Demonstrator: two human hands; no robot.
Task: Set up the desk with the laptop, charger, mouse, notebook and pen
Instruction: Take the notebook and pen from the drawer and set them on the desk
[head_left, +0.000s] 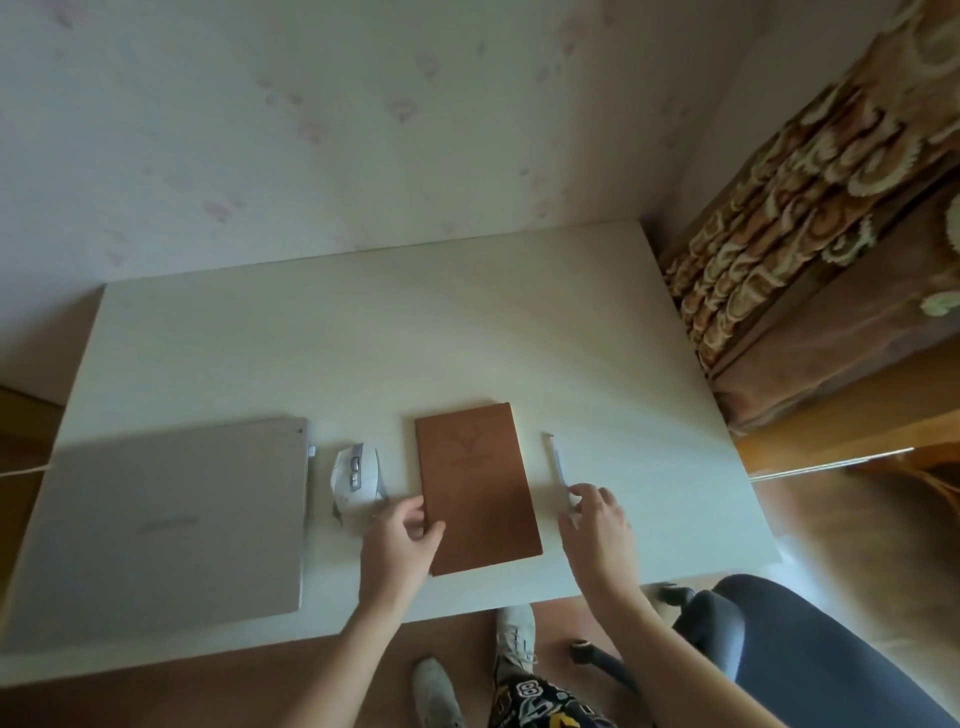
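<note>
A closed silver laptop (166, 519) lies at the left of the white desk (389, 338). A white cable (23, 471) runs off its left side. A white mouse (356, 480) sits just right of the laptop. A brown notebook (475, 483) lies closed in the middle. My left hand (402, 540) holds the notebook's left edge, thumb on the cover. A pale pen (558, 467) lies to the right of the notebook. My right hand (597, 519) touches the pen's near end with its fingertips.
A dark office chair (810, 649) stands at the lower right, close to the desk's front edge. A patterned sofa (810, 249) fills the right side beyond the desk. The wall runs along the desk's far edge.
</note>
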